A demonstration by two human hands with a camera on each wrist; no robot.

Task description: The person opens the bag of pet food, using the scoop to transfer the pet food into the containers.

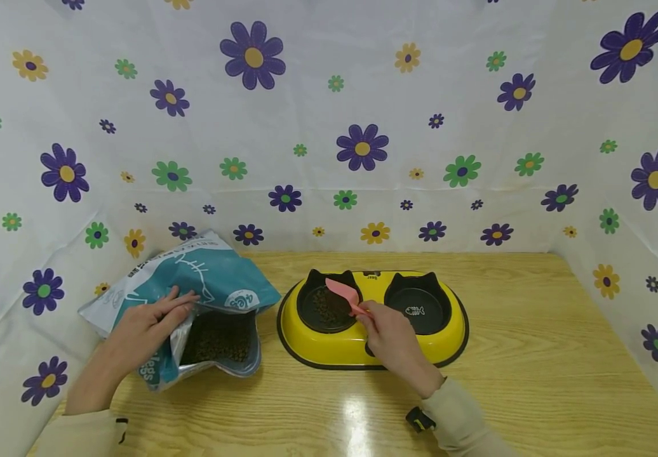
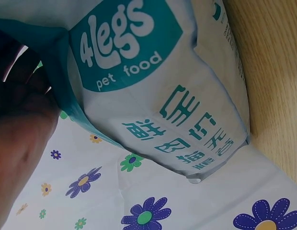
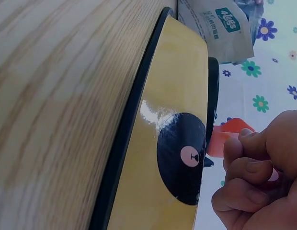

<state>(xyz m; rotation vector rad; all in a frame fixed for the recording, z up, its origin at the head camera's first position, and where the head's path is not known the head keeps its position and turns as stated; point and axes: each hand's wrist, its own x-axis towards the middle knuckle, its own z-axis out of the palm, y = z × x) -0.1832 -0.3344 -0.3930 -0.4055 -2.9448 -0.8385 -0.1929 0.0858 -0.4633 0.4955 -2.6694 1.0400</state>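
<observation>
A teal and silver pet food bag (image 1: 220, 270) lies on its side at the left, its mouth facing front and brown kibble (image 1: 220, 343) showing inside. My left hand (image 1: 140, 327) rests on the bag beside that mouth, fingers fairly straight; the thumb is hidden. In the left wrist view the bag's edge covers the fingertips. My right hand (image 1: 394, 336) pinches the handle of a pink scoop (image 1: 343, 292). Its blade is tilted over the left bowl (image 1: 304, 311) of a yellow double pet feeder (image 1: 329, 348), where some kibble lies.
The feeder's right bowl (image 1: 437, 298) is black with a fish skeleton print. A wooden table (image 1: 535, 355) carries everything. Flower-printed cloth (image 1: 306, 114) hangs behind and along both sides. A small dark strap piece (image 1: 420, 419) sticks out by the right sleeve.
</observation>
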